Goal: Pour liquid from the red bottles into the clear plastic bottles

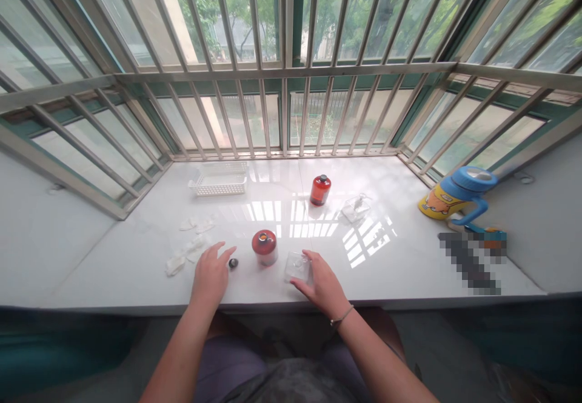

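Observation:
My right hand (322, 277) is closed on the side of a small clear square bottle (296, 266), thumb at the near side and fingers at the far side. The bottle appears to rest on the white counter. My left hand (211, 273) hovers with its fingers apart and holds nothing. Close to its fingertips lies a small black cap (233, 263). Between my hands stands a red see-through bottle (265, 249) with its neck uncovered. Farther back is a second red bottle (321, 191) with a black cap on it.
White crumpled tissues (195, 246) lie at the left, with a white plastic basket (221, 189) behind them. A clear glass item (356, 208) sits right of the capped bottle. At the far right are a blue-and-yellow jug (454, 194) and a blurred-out dark object (470, 263). Metal bars (284, 112) edge the counter's back.

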### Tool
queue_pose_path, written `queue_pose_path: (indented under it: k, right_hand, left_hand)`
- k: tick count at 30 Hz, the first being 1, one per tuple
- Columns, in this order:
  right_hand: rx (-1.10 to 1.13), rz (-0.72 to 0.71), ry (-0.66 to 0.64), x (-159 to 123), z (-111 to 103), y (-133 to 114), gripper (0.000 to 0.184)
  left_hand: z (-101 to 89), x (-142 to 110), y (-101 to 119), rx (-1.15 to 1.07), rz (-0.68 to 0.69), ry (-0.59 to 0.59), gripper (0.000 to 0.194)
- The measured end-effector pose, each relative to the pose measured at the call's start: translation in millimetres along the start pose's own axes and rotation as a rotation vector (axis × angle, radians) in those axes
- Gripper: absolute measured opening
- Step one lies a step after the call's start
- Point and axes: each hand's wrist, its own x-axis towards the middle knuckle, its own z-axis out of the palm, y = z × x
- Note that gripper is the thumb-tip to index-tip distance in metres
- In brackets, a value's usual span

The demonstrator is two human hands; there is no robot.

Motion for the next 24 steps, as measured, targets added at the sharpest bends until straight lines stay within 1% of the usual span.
queue_pose_path:
  k: [2,5,7,8,10,12,14,16,19,21,24]
  right_hand:
    - [0.002,-0.002,0.001,0.0,0.1,0.4,0.074]
    - [0.005,-0.003,0.000,-0.1,0.5,1.1,0.074]
    - [0.007,-0.004,-0.003,-0.5,0.8,1.6,0.075]
    - [0.006,-0.005,-0.004,-0.7,1.1,1.9,0.075]
    - [0.001,-0.010,-0.003,-1.1,1.7,2.5,0.076]
    - [-0.009,-0.015,0.003,-1.0,2.6,3.1,0.078]
    - [-0.021,-0.021,0.011,-0.5,3.5,3.7,0.081]
    - [-0.031,-0.024,0.017,0.2,4.3,4.0,0.083]
    - [-0.037,-0.026,0.015,0.9,4.6,3.6,0.085]
    - [-0.038,-0.024,0.015,1.0,4.3,2.9,0.086]
    - [-0.041,-0.030,0.018,1.1,3.5,1.9,0.093]
  left_hand:
    - [-3.2,-2.4,3.5,-0.119,-0.036,0.039,0.054]
    - [-9.4,-5.3,14.9,-0.310,-0.094,0.100,0.043]
    - [-13.2,-5.9,27.4,-0.429,-0.145,0.093,0.041]
    - [-14.5,-5.5,34.7,-0.485,-0.171,0.074,0.044]
    - [-14.8,-2.2,50.6,-0.591,-0.216,0.015,0.058]
    - [-11.5,4.2,66.1,-0.689,-0.249,-0.041,0.072]
    - [-5.2,13.0,79.4,-0.775,-0.286,-0.069,0.082]
    - [1.6,22.2,89.7,-0.827,-0.319,-0.090,0.086]
    - [7.7,32.3,99.1,-0.825,-0.335,-0.125,0.080]
    - [7.3,34.8,101.7,-0.812,-0.327,-0.126,0.074]
    - [-0.1,31.7,101.4,-0.807,-0.297,-0.085,0.071]
